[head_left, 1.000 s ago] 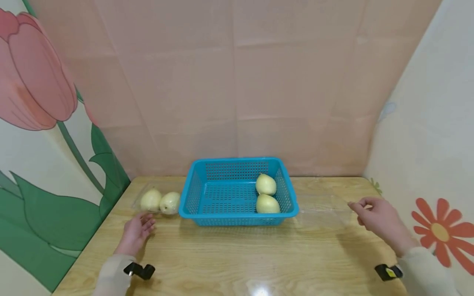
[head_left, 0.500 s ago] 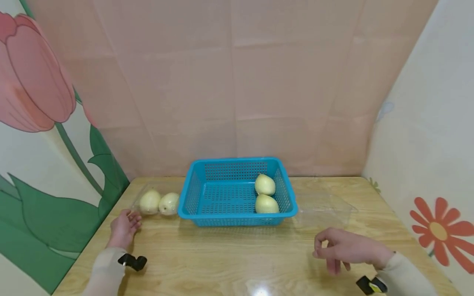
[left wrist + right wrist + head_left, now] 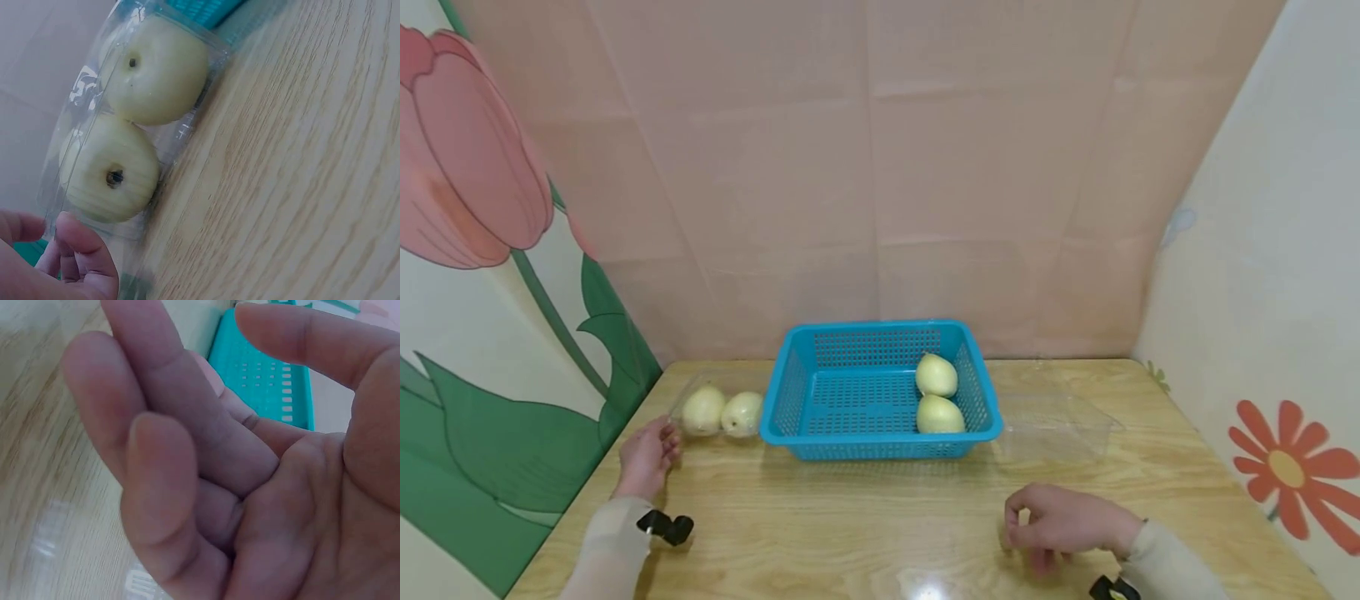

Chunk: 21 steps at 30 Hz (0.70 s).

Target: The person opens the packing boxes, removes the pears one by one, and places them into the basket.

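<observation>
My left hand (image 3: 647, 454) is at the front left corner of a see-through plastic fruit box (image 3: 81, 94). In the left wrist view, its thumb and index fingertips pinch the box's edge. Inside that box are two pale yellow pears, one (image 3: 112, 172) by the hand and the other (image 3: 156, 69) by the basket. My right hand (image 3: 1067, 517) is low over the table at the front right, its fingers loosely curled around nothing. A blue plastic basket (image 3: 880, 450) stands at the middle, with one pear (image 3: 937, 375) behind another pear (image 3: 940, 414) on its right side.
A second see-through plastic box (image 3: 1052, 429) sits on the wooden table (image 3: 850, 525) right of the basket. A pink cloth wall (image 3: 880, 167) rises behind the table, with flower-printed walls at both sides.
My right hand has left the right box's edge and moved left and toward me. My left hand has moved left to the corner of the left box. The pears stay in place.
</observation>
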{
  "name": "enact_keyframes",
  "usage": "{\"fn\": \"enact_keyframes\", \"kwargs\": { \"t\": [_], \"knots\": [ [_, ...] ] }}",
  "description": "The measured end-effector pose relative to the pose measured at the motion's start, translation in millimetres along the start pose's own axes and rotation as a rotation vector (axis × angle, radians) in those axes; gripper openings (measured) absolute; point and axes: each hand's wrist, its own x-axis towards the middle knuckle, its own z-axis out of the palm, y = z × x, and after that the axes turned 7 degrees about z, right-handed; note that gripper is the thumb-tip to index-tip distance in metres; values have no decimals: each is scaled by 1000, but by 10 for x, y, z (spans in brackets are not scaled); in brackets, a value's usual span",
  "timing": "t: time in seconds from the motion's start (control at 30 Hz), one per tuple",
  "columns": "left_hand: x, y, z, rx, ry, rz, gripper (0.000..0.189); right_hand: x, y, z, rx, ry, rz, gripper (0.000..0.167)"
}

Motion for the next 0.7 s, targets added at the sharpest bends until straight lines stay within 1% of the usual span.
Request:
{"fn": "enact_keyframes", "kwargs": {
  "t": [0.1, 0.17, 0.33, 0.47, 0.63, 0.7],
  "knots": [
    [4, -10, -6, 29, 8, 9, 25, 29, -22, 21, -1, 10, 0, 17],
    [8, -14, -18, 33, 20, 2, 26, 48, -27, 28, 9, 20, -4, 17],
    [22, -24, -68, 38, 28, 0, 20, 82, -21, 35, 18, 50, -22, 17],
    [14, -24, -120, 33, 16, 2, 12, 94, -31, 39, 15, 58, -21, 17],
    [-31, -27, -214, 49, -19, 3, 11, 102, -77, 39, 0, 68, 0, 17],
    [-52, -30, -266, 72, -34, -2, 12, 105, -97, 40, 0, 68, -1, 17]
  ]
}}
